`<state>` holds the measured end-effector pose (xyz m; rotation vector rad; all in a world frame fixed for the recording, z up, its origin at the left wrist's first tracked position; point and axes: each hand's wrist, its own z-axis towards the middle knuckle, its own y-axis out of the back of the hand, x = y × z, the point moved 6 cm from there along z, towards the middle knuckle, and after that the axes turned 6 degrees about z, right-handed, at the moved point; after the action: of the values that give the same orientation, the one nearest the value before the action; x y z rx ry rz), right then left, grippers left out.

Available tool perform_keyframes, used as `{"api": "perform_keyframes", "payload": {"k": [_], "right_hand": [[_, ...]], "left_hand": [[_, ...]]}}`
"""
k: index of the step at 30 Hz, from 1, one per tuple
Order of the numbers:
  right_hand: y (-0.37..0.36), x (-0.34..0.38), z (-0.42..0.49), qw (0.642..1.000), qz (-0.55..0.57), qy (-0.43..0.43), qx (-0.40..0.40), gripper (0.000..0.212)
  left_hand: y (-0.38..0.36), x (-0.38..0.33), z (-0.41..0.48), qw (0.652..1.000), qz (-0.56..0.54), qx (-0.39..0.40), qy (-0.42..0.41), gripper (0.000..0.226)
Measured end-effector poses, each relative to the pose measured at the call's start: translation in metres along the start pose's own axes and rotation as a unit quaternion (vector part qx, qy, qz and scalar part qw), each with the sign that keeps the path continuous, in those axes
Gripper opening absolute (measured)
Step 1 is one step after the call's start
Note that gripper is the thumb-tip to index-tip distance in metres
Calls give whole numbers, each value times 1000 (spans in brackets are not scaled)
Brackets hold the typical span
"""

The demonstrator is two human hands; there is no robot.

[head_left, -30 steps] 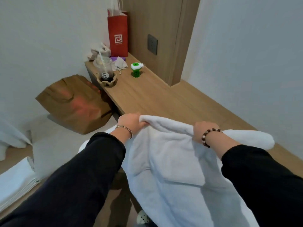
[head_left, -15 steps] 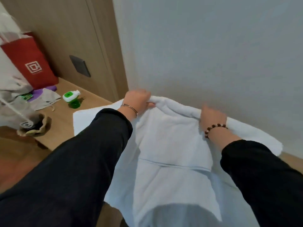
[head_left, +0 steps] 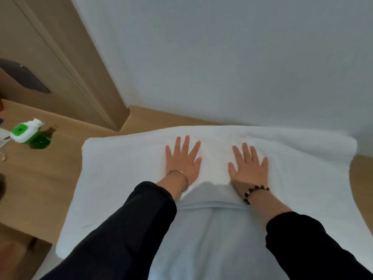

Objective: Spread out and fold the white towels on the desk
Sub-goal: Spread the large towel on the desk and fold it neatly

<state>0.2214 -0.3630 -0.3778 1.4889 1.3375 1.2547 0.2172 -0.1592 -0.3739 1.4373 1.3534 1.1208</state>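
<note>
The white towel [head_left: 125,178] is laid out flat across the wooden worktop [head_left: 40,188], its far edge lying close to the wall and its near part draped over the front edge. It is pressed down near its far edge by the left hand [head_left: 182,161] and the right hand [head_left: 249,165], both placed palm-down side by side with fingers straight and spread. A green and white bottle [head_left: 28,133] is seen on the worktop well to the left of the towel.
</note>
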Motion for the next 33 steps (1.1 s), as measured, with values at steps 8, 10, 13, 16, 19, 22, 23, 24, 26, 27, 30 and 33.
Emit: {"api": "perform_keyframes", "payload": {"k": [8,10,13,16,19,22,23,24,26,27,30,33], "right_hand": [[15,-66,1,995,3,-94,-20,61],[18,-69,8,995,1,-99,-21,61],[21,-68,11,994,-3,-109,-2,60],[26,-56,3,996,-7,-90,21,59],[25,-25,-20,997,44,48,45,61],[11,-11,-50,984,45,139,100,61],[10,-11,-55,984,46,142,97,60],[10,-11,-60,984,62,141,88,59],[12,-12,-68,981,105,148,66,53],[13,-11,-71,980,115,155,51,47],[18,-12,-76,980,127,152,23,30],[22,-12,-76,983,126,129,16,18]], "left_hand": [[13,-69,44,995,22,-10,-93,53],[15,-73,56,994,37,-19,-100,53],[18,-75,64,993,43,-20,-110,53],[22,-73,53,990,56,-8,-130,53],[26,-62,25,983,16,16,-182,56],[25,-43,-19,964,14,38,-264,63],[25,-35,-33,957,17,34,-286,65],[26,-28,-45,954,4,21,-299,65],[30,-16,-60,955,-53,-14,-292,52],[33,-11,-65,956,-77,-35,-281,40],[42,7,-76,950,-91,-132,-269,12],[43,37,-83,948,-84,-196,-238,24]]}}
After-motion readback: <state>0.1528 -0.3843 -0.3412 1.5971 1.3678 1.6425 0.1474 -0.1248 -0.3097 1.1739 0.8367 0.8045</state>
